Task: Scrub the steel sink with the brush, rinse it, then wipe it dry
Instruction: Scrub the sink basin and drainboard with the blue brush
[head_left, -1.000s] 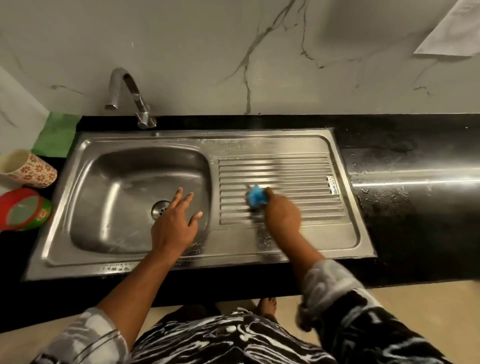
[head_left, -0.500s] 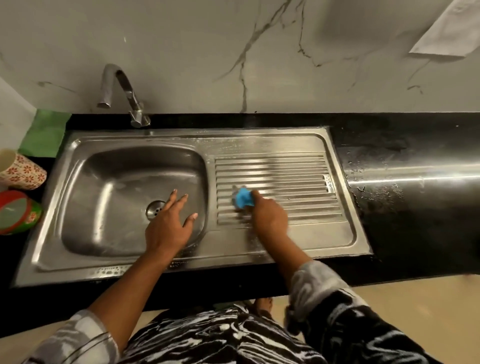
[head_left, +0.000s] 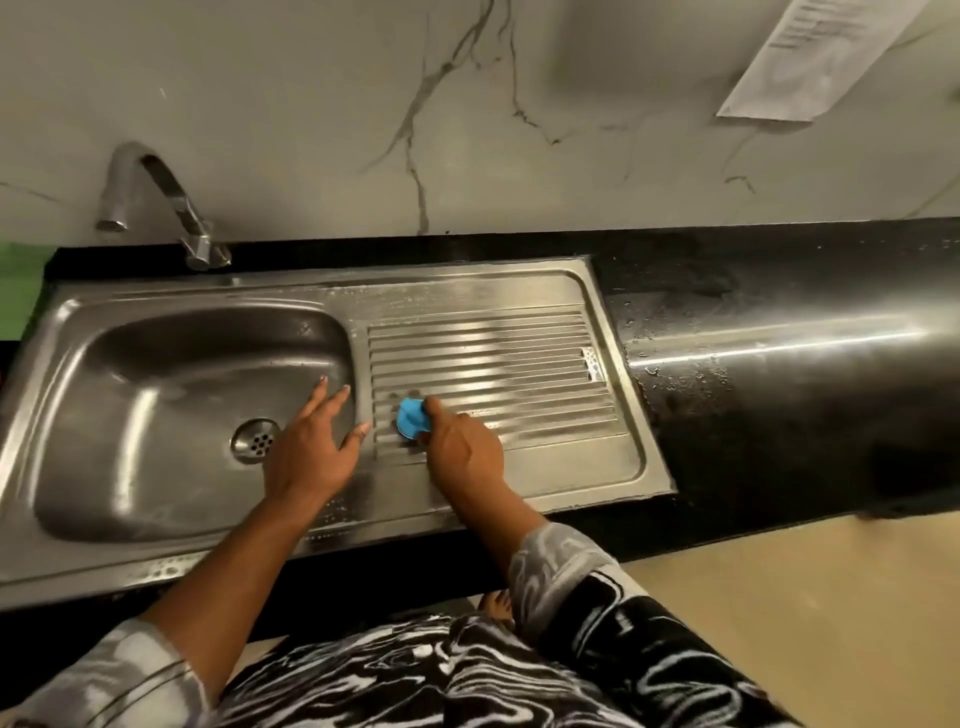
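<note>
Pale marble wall (head_left: 311, 130) with dark veins fills the top of the head camera's view, looking down from above. A sheet of printed paper (head_left: 821, 52) is stuck to the wall at upper right. Below the wall runs a glossy black counter (head_left: 779, 322), wet with droplets near the sink. Beige floor (head_left: 805, 597) shows at lower right.

Set into the counter is a steel sink (head_left: 519, 291). Its basin (head_left: 156, 415) lies on the left, with a round perforated drain (head_left: 253, 439) near the middle. A ribbed drainboard (head_left: 493, 364) lies on the right. A curved metal tap (head_left: 156, 202) rises behind the basin, its spout pointing left. A strip of green (head_left: 15, 291) shows at the far left edge; what it is cannot be told.

The right hand (head_left: 462, 452) reaches onto the drainboard's left end. Its fingers are curled round a small blue brush (head_left: 412, 420), with the forefinger lying along the brush's top edge. The brush sits down on the ribs, just beside the ridge that parts drainboard from basin. The bristles are hidden.

The left hand (head_left: 311, 452) is over the basin's right side, just right of the drain. Its fingers (head_left: 332, 402) are straight and spread, holding nothing. The thumb points toward the brush, close to it but apart. Whether the palm touches the steel cannot be told.

Both forearms are bare. A black-and-white swirl-patterned sleeve (head_left: 561, 571) is pushed up the right arm, and matching cloth fills the bottom of the view.
</note>
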